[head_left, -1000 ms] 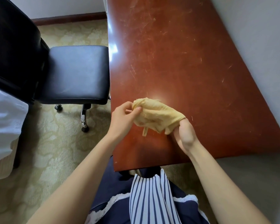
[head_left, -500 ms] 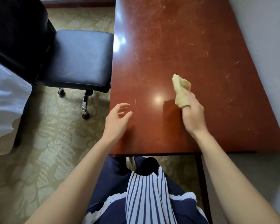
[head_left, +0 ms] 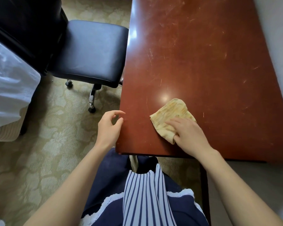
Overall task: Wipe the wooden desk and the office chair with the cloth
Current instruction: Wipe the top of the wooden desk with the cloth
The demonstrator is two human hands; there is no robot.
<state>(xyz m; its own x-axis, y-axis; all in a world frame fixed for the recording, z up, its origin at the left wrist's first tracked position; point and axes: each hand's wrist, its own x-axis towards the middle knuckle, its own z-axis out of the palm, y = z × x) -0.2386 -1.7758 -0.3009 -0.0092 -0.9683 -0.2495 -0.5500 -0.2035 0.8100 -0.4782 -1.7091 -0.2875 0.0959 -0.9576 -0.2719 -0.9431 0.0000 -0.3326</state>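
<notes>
A yellowish cloth [head_left: 169,114] is seen lying spread on the near part of the reddish-brown wooden surface [head_left: 203,62], just beside a bright spot of reflected light. The cloth is pressed down by the right hand [head_left: 189,136], whose fingers [head_left: 174,123] are laid fairly straight across its near half, while the thumb is set against the cloth's nearest corner. Whether that corner is pinched cannot be told.

The left hand [head_left: 109,128] is held at the left edge of the surface near the front corner, with fingers loosely bent and nothing gripped. The fingertips are at the edge, but contact cannot be confirmed.

Fine pale scratches are scattered over the surface. To its left, a black padded office chair [head_left: 91,53] is placed with its seat close against the edge, and one castor [head_left: 91,110] is seen on the patterned carpet [head_left: 39,152]. White bedding [head_left: 8,85] is visible at the far left. A blue-and-white striped apron [head_left: 144,198] is worn by the person over dark blue clothing.
</notes>
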